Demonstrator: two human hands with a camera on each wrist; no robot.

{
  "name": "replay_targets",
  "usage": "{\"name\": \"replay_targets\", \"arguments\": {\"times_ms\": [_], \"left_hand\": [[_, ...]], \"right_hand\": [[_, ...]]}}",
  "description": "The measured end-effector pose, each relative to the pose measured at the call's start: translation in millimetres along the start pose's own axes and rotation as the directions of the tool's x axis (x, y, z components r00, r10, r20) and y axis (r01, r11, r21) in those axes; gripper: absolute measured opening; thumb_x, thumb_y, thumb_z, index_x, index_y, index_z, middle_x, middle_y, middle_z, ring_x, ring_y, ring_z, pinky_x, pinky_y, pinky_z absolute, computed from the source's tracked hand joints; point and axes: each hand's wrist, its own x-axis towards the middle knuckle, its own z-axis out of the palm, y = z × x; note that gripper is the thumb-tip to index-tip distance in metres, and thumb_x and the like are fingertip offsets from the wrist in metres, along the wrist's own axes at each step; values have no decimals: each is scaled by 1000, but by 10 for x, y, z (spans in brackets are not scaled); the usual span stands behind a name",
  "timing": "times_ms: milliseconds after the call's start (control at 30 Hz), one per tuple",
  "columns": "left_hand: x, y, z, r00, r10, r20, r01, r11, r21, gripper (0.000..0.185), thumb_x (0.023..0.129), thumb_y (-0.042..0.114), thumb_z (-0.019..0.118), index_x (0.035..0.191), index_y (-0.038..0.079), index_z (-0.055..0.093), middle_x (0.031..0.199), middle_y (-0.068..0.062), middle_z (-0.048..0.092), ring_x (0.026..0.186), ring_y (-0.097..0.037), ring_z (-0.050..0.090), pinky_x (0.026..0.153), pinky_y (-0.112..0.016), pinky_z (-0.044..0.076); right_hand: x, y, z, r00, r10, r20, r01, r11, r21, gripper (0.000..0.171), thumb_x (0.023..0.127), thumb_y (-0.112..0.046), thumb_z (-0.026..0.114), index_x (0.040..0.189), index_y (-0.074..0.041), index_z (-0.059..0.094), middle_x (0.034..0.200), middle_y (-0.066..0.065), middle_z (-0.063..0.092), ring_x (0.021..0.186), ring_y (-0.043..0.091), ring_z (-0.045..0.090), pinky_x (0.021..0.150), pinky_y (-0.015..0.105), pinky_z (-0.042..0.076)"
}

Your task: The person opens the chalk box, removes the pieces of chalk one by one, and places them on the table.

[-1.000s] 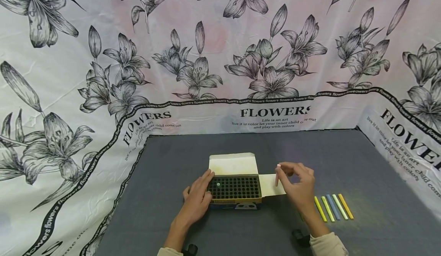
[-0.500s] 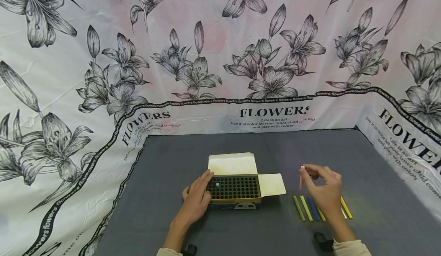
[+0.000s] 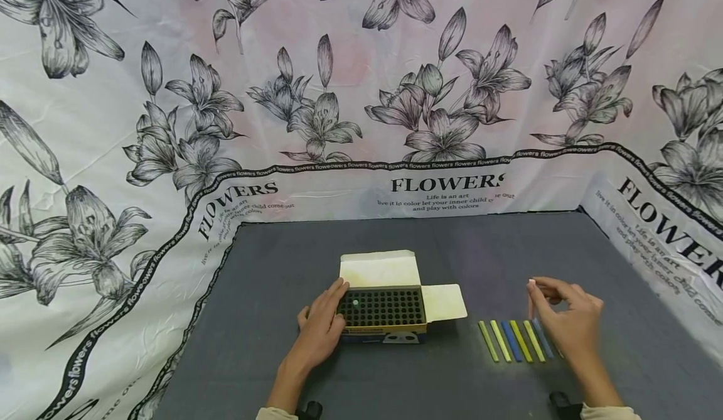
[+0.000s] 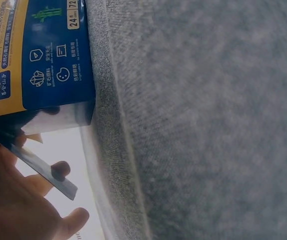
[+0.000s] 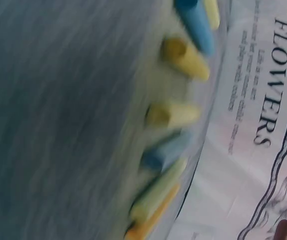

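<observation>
My right hand (image 3: 573, 319) pinches a thin pale pink chalk stick (image 3: 531, 307) upright between thumb and forefinger, above the right part of a row of chalks. That row holds several yellow, yellow-green and blue chalk sticks (image 3: 519, 343); my hand hides its right end in the head view, while the right wrist view shows an orange chalk (image 5: 156, 215) there. With its fingers along the left side, my left hand (image 3: 321, 319) rests against an open chalk box (image 3: 375, 331). One pale green chalk tip (image 3: 355, 302) shows in the box's black holed insert (image 3: 390, 307).
The box's back lid flap (image 3: 380, 270) and right side flap (image 3: 445, 302) are folded out. A dark grey cloth (image 3: 294, 250) covers the table. Behind stands a white flower-printed backdrop (image 3: 316, 194). Another flap (image 4: 48, 175) sticks out near my left fingers.
My right hand has moved right with the pink chalk, from over the box's side flap to over the row's right part. The left hand stays on the box.
</observation>
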Motion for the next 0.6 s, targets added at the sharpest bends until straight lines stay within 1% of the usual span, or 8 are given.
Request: {"name": "replay_targets", "arguments": {"times_ms": [67, 133, 167, 233, 333, 400, 467, 600], "left_hand": [[-1, -6, -7, 1000, 3, -2, -3, 1000, 0, 60, 102, 12, 40, 161, 22, 34, 169, -2, 28, 153, -43, 26, 107, -74, 11], [0, -9, -15, 1000, 6, -5, -6, 1000, -2, 60, 102, 12, 40, 161, 22, 34, 169, -1, 28, 153, -43, 27, 107, -74, 11], [-1, -9, -19, 1000, 7, -5, -7, 1000, -5, 60, 102, 12, 40, 161, 22, 34, 169, -1, 28, 153, -43, 26, 107, -74, 11], [-2, -6, -24, 1000, 7, -4, -7, 1000, -5, 60, 102, 12, 40, 161, 22, 34, 169, -1, 28, 153, -42, 27, 106, -74, 12], [-7, 1, -27, 1000, 5, -2, -5, 1000, -11, 60, 102, 12, 40, 161, 22, 34, 169, -2, 28, 153, -43, 27, 106, -74, 11], [-10, 4, -25, 1000, 4, -1, -4, 1000, -11, 60, 102, 12, 40, 161, 21, 34, 169, -2, 28, 153, -43, 26, 107, -74, 11], [-11, 6, -20, 1000, 5, 0, -5, 1000, -13, 60, 102, 12, 40, 161, 21, 34, 169, -3, 29, 153, -43, 26, 107, -74, 11], [-10, 4, -11, 1000, 7, 1, -7, 1000, -14, 60, 102, 12, 40, 161, 22, 34, 169, -3, 28, 153, -43, 26, 107, -74, 11]], "right_hand": [[-3, 33, -64, 999, 36, 20, -35, 998, -45, 21, 74, 5, 82, 95, 2, 79, 69, 13, 72, 71, -14, 46, 80, 38, 24], [-15, 76, -135, 995, 89, 53, -84, 992, -93, 21, 76, 3, 83, 96, 1, 79, 69, 14, 72, 71, -16, 44, 78, 44, 21], [-24, 104, -175, 989, 124, 76, -114, 986, -125, 19, 78, -1, 82, 97, -1, 79, 69, 11, 73, 71, -17, 42, 78, 46, 21], [-41, 161, -254, 977, 178, 120, -156, 973, -171, 17, 82, -6, 81, 99, -2, 78, 70, 11, 73, 71, -17, 41, 75, 49, 19], [-75, 251, -361, 951, 239, 197, -189, 951, -245, 15, 88, -14, 77, 100, -6, 78, 72, 9, 74, 69, -14, 41, 72, 48, 17], [-93, 301, -427, 930, 274, 247, -198, 936, -293, 16, 92, -19, 75, 102, -7, 77, 75, 10, 75, 65, -11, 42, 71, 47, 18], [-104, 340, -482, 899, 316, 303, -205, 915, -347, 21, 95, -26, 71, 104, -8, 76, 75, 7, 76, 61, -7, 44, 70, 46, 17], [-92, 402, -571, 818, 406, 407, -221, 876, -429, 33, 101, -37, 62, 113, -7, 73, 65, -1, 71, 53, 5, 45, 69, 45, 17]]}}
